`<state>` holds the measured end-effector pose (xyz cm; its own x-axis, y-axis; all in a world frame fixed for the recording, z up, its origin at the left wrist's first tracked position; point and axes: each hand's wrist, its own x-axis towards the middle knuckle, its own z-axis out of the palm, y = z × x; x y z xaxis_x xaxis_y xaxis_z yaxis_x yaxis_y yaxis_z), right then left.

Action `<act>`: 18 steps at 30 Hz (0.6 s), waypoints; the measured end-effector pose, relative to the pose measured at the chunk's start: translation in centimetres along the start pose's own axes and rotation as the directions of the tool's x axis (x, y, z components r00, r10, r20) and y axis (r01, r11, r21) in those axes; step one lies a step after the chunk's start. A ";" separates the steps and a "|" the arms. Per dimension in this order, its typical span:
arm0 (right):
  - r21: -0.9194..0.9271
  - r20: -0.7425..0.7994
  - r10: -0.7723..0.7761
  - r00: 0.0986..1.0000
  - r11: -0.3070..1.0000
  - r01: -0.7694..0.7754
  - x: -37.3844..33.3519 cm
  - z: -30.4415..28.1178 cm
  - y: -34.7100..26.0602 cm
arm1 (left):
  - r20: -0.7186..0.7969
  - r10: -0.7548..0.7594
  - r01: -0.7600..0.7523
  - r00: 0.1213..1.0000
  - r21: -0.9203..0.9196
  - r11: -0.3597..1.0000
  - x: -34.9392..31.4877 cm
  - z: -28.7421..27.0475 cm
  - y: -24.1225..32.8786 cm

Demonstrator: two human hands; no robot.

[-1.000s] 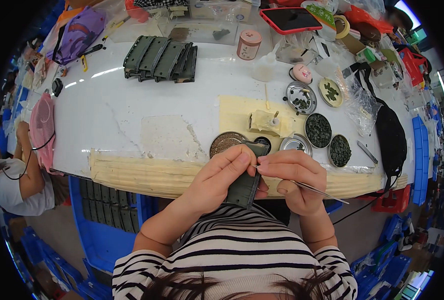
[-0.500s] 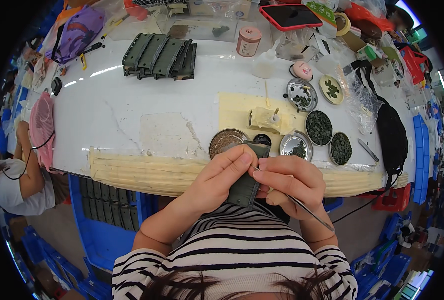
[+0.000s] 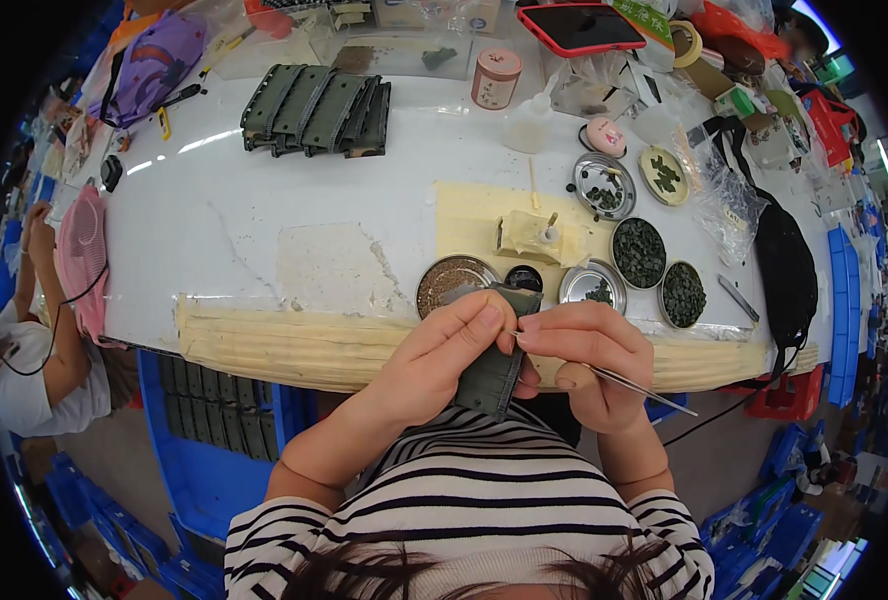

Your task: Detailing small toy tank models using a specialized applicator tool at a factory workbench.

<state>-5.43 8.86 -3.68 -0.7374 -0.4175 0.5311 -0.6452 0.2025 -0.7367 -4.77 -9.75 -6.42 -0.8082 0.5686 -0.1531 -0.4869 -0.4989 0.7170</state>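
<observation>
My left hand (image 3: pixel 426 358) pinches a flat dark green panel (image 3: pixel 486 386) above the table's front edge, its thumb and finger pressed together near the panel's upper part. In my right hand (image 3: pixel 594 372) are thin metal tweezers (image 3: pixel 656 395), their back end pointing right. The tweezer tips meet the left fingertips over the panel; whatever lies between them is too small to make out. Just beyond my hands stand a tin of brown granules (image 3: pixel 430 286), a small black pot (image 3: pixel 524 277) and a metal dish (image 3: pixel 570 290) with green bits.
Tins of dark green pieces (image 3: pixel 639 253) (image 3: pixel 683 296) stand at right, beside a grey blade-like tool (image 3: pixel 738 298). Behind sits a paper-wrapped block (image 3: pixel 529 238). Stacked green panels (image 3: pixel 316 110) lie farther back. A blue crate (image 3: pixel 199 480) holds more panels below. Another person (image 3: pixel 39 375) is at left.
The tweezers in my right hand have swung so their back end sits higher and farther right. My left hand and the green panel have hardly moved.
</observation>
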 end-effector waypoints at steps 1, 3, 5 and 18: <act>-0.002 0.001 0.003 1.000 1.000 -0.003 0.0 0.0 0.0 | -0.003 -0.001 0.001 1.000 0.009 1.000 0.0 0.0 0.0; 0.007 -0.001 0.005 1.000 1.000 -0.005 0.1 0.0 0.0 | 0.004 0.000 0.000 1.000 0.000 1.000 0.0 -0.1 -0.1; 0.011 0.000 0.005 1.000 1.000 -0.005 0.1 0.1 0.0 | 0.007 0.000 0.000 1.000 -0.012 1.000 0.0 -0.2 -0.1; -0.013 0.010 -0.012 1.000 1.000 0.012 0.1 0.2 0.0 | -0.011 0.025 -0.024 1.000 0.010 1.000 0.0 0.0 0.0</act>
<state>-5.50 8.65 -3.72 -0.7276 -0.4291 0.5353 -0.6565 0.2087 -0.7249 -4.74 -9.77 -6.41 -0.8234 0.5492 -0.1427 -0.4637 -0.5062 0.7272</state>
